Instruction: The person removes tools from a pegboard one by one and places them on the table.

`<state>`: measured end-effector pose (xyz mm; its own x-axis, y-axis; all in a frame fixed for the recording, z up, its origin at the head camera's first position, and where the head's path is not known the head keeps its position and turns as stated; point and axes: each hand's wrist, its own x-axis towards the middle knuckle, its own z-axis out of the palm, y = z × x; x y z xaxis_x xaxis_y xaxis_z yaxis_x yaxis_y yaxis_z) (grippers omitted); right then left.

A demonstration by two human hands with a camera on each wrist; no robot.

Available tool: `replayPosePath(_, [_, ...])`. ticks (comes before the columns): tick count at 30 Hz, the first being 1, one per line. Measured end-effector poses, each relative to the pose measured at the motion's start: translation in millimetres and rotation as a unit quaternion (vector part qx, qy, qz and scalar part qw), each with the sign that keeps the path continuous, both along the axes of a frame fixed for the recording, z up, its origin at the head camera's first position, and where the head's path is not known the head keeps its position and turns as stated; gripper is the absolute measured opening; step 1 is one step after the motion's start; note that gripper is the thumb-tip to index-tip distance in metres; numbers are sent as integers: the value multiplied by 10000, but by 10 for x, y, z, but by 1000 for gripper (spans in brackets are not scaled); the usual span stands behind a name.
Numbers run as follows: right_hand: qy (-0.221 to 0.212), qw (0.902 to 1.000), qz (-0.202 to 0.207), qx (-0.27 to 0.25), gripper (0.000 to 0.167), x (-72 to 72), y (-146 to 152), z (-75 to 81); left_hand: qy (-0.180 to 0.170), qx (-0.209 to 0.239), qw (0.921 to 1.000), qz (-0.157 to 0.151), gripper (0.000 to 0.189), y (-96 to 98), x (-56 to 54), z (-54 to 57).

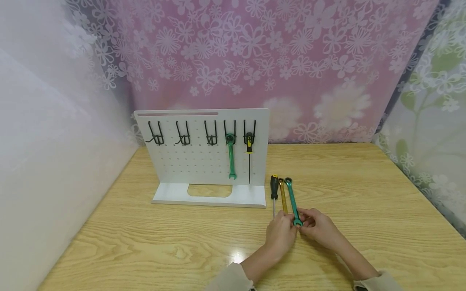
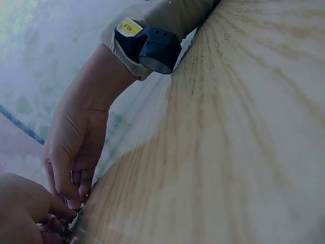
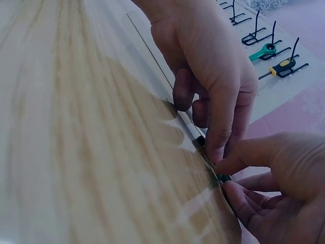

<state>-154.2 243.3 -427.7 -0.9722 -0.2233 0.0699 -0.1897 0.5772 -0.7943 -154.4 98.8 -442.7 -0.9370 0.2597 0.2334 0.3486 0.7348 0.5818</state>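
A green combination wrench (image 1: 292,198) lies on the table with its open end toward the person. My right hand (image 1: 321,228) pinches that open end between thumb and fingers. My left hand (image 1: 281,233) meets it from the other side, fingertips right at the wrench's end; what those fingers grip I cannot tell. Beside the green wrench lie a gold wrench (image 1: 282,194) and a black-handled screwdriver (image 1: 274,188), their near ends hidden by the left hand. In the right wrist view, the left hand (image 3: 208,66) reaches down close to the right hand (image 3: 284,188).
A white pegboard stand (image 1: 182,165) stands behind on the left with a row of black hooks. A green wrench (image 1: 231,157) and a yellow-and-black screwdriver (image 1: 249,147) hang on its two right hooks. Floral curtains (image 1: 255,60) close off the back of the wooden table (image 1: 164,242).
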Motion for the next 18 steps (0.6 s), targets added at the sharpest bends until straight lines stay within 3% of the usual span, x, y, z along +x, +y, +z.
replayPosePath(10, [72,9999,-6,132,50,-6,4,-1,127,-215,9997,8,14,10,14,12])
replayPosePath(18, [-54,9993,-341,122,42,9,-10,7,11,-45,10000,1,2,6,19,37])
